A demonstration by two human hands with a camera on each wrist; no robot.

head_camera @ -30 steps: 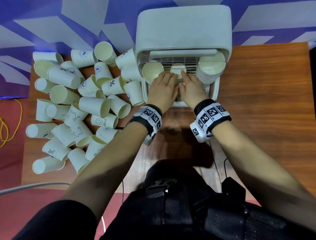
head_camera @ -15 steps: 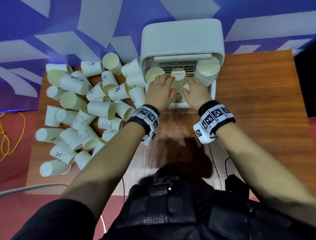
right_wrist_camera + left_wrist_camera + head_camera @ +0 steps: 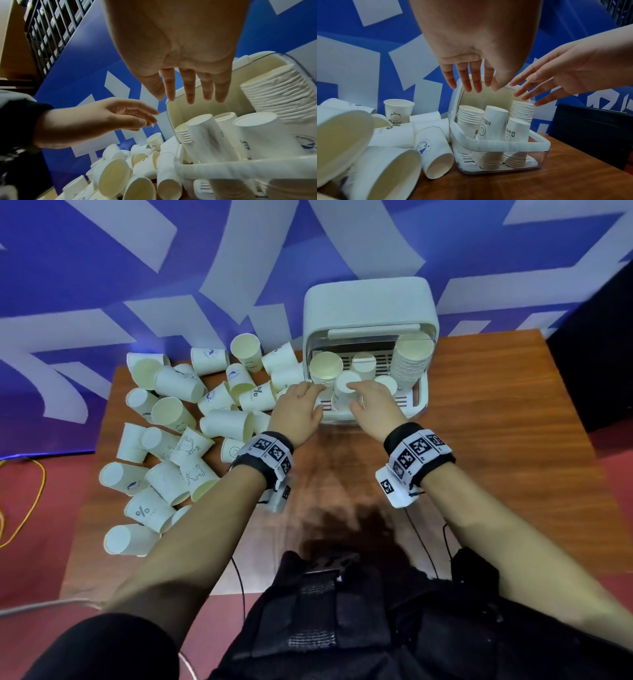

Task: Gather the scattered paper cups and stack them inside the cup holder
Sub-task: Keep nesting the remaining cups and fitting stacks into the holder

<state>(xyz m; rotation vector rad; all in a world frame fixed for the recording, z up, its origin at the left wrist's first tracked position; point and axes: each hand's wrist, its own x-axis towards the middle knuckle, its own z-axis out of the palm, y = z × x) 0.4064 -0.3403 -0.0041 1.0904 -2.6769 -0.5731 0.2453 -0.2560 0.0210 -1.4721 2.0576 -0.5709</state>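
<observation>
The white cup holder (image 3: 370, 302) stands at the table's back edge, its front open. It holds an upright stack (image 3: 326, 364) at the left and a taller upright stack (image 3: 412, 354) at the right. Upside-down stacks (image 3: 346, 385) stand between them. My left hand (image 3: 305, 392) and right hand (image 3: 359, 392) hover over the holder's front, fingers straight, holding nothing. In the left wrist view the left hand (image 3: 471, 81) floats above the holder's rim (image 3: 501, 144). In the right wrist view the right hand (image 3: 188, 92) hangs above the upside-down stacks (image 3: 205, 129). Several loose cups (image 3: 226, 422) lie left of the holder.
The wooden table (image 3: 496, 440) shows bare wood right of the holder. A black object (image 3: 599, 354) stands past its right edge. A yellow cable (image 3: 30, 491) lies on the red floor at the left. The blue and white wall rises behind.
Both hands have lifted off the upside-down stacks in the holder and drawn back a little, fingers spread. The head view has pulled back and tilted up.
</observation>
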